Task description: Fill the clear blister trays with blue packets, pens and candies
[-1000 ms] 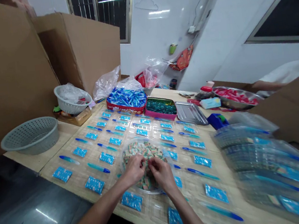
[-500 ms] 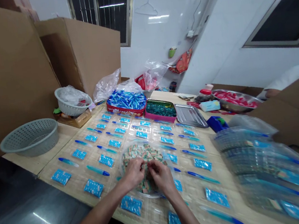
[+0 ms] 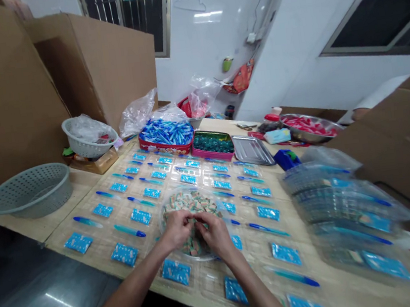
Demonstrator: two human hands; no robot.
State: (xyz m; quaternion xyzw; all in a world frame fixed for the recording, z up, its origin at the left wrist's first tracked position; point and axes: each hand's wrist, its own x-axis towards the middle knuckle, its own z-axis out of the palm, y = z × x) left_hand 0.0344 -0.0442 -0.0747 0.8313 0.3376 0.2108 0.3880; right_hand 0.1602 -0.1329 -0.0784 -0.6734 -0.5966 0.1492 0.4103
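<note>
Nearest, two bare forearms come up from the bottom edge over a dark countertop [image 3: 39, 293] and converge above a pale woven mat [image 3: 89, 247]. The left hand [image 3: 177, 228] and right hand [image 3: 215, 233] meet knuckle to knuckle over the near side of a clear round bowl [image 3: 164, 209]. Both have their fingers curled in and the tips drawn together where the hands touch; what sits between the fingertips is hidden. The bowl stands upright in the middle of the mat and holds small wrapped pieces [image 3: 192, 201] in pale green, orange and white. They are heaped with their long sides pointing every way, so the heap has no common axis. Around the bowl, rows of blue packets [image 3: 124, 253] lie flat, and between them blue pens [image 3: 129, 230] lie with their long axes running left to right, slightly slanted. To the right is a sliding stack of filled clear bags [image 3: 346, 206]. Farther off on the left sits a grey colander [image 3: 30, 190], with a white basket [image 3: 88, 135] behind it. At the far end of the mat stand a red tin of blue pens [image 3: 167, 134], a pink tin of dark green pieces [image 3: 213, 145] and a steel tray [image 3: 253, 150]. Beyond them are a steel bowl of red things [image 3: 310, 128], another person's white sleeve [image 3: 380, 94] and tall cardboard boxes [image 3: 104, 66].
</note>
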